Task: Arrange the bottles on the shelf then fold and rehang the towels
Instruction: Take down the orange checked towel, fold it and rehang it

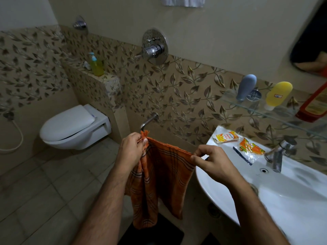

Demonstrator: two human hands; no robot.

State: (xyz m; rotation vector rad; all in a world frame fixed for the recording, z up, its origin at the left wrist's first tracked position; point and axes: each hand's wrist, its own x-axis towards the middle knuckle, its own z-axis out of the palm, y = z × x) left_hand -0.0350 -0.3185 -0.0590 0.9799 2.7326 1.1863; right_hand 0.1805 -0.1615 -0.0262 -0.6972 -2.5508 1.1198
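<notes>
Both hands are up on the orange checked towel [164, 175], stretching its top edge out level in the air just left of the white sink [292, 200]. The left hand [131, 150] has its fingers and thumb pinched round the fringed corner, the far end from the sink. The right hand [210, 160] pinches the other corner between thumb and forefinger, right over the sink's near rim. Below that taut edge the cloth hangs doubled, with a longer fold dropping under the left hand and a shorter panel on the sink side, all of it clear of the tiled floor.

Above the sink, on the glass shelf [256, 107], stand three bottles in a row: a grey-blue bottle [246, 87] farthest from the sink's tap, a yellow bottle [277, 94] in the middle, and a red bottle [313, 105] cut by the frame edge. On the sink's rim lie two orange-and-yellow sachets [238, 142] and a dark thin stick, just beside the chrome tap [277, 154]. Well away from the sink, the white toilet [74, 128] hangs on the wall with its lid down, and a yellow pump bottle [96, 65] sits on the ledge above it. High over the sink, a white towel [183, 1] shows only its bottom edge.
</notes>
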